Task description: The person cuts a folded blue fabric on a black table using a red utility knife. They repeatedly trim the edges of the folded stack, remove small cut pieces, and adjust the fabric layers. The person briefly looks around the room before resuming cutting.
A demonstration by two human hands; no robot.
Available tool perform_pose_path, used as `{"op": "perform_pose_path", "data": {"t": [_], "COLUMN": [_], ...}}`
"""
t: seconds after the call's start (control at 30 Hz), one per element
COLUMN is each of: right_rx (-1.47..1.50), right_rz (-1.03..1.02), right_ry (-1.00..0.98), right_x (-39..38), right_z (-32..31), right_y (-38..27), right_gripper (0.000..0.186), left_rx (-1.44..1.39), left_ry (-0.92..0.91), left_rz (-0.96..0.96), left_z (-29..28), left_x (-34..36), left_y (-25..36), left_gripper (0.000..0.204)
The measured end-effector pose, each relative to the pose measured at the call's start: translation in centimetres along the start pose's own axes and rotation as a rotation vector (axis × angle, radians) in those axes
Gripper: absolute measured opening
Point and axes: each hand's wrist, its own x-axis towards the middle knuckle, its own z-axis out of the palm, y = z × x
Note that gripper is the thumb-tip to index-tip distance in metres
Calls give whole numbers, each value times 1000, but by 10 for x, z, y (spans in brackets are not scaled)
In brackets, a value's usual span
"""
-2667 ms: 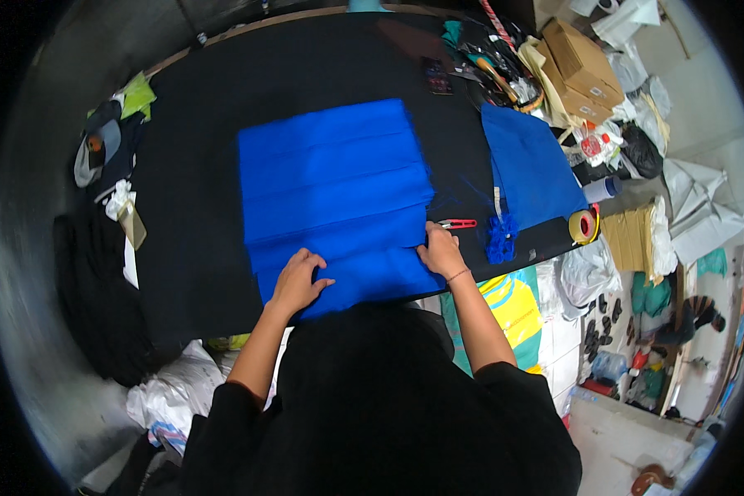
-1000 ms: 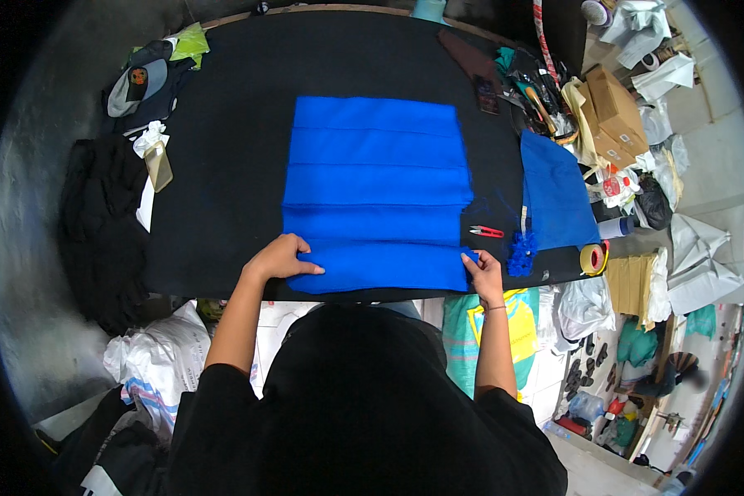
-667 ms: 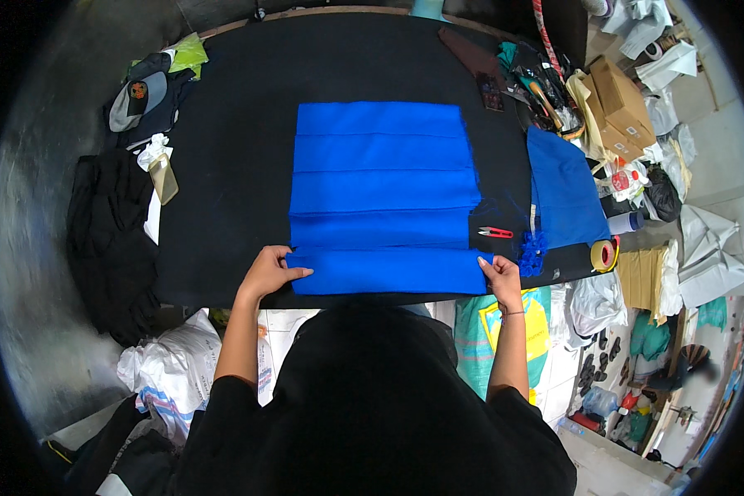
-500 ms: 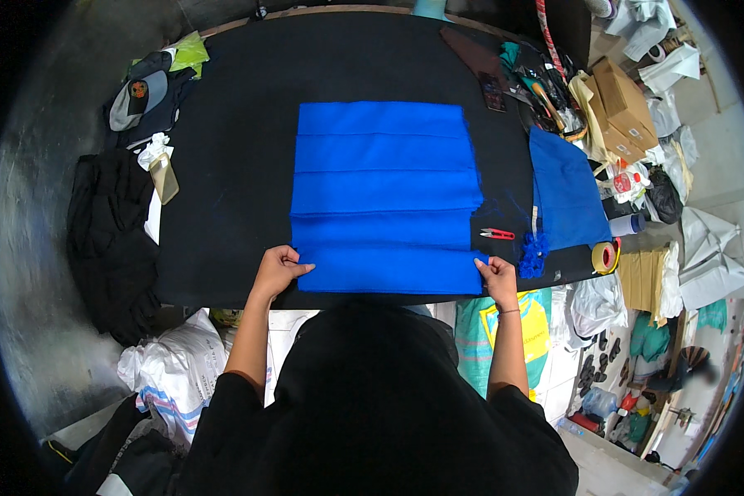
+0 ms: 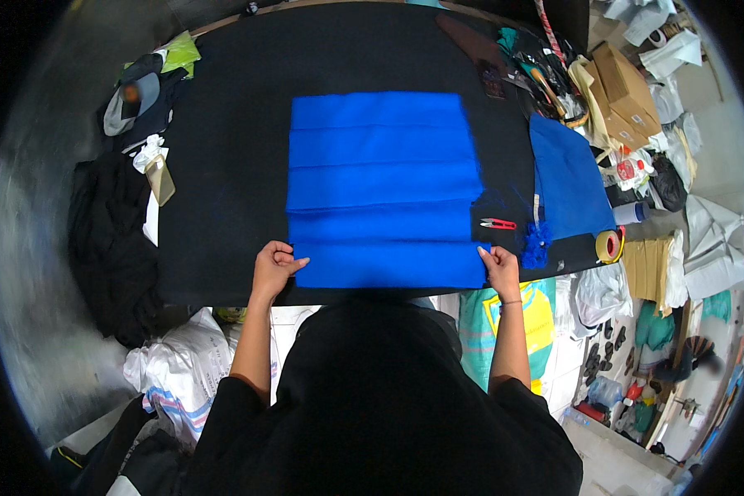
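Cloth [image 5: 380, 186], bright blue, matte, near-square, creased crosswise, right edge frayed; lies on the black-topped table [image 5: 223, 165] before me. My left hand [image 5: 273, 269] pinches its near left edge, my right hand [image 5: 502, 271] its near right edge. Red snips [image 5: 499, 224] lie just beside. Green-and-yellow sack [image 5: 475, 335] below: print too small to read.

Black-covered table [image 5: 223, 182], bright blue fabric [image 5: 380, 183] by the front edge

So the fabric's got creases running side to side. Just right of it: red-handled thread snips [image 5: 498, 224], a tangle of blue threads [image 5: 536, 245], a darker blue cloth [image 5: 570, 182] and a tape roll [image 5: 601, 246]. White strip [image 5: 152, 221] along the left edge.
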Motion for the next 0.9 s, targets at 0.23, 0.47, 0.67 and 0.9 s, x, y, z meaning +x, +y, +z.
{"op": "perform_pose_path", "data": {"t": [0.23,0.47,0.67,0.9], "right_rx": [31,305,394,257], "right_rz": [2,48,47,34], "right_ry": [44,25,-10,34], "right_x": [-3,-5,-4,0], "right_z": [7,6,7,8], "right_y": [0,9,7,6], "right_gripper": [31,25,26,26], "left_rx": [34,16,141,109], "left_ry": [15,56,94,65], "left_rz": [34,34,89,129], "left_z": [-5,0,4,0], "left_x": [-1,-2,-1,6], "left_y": [-5,-9,-10,-25], "left_gripper": [38,36,29,25]}}
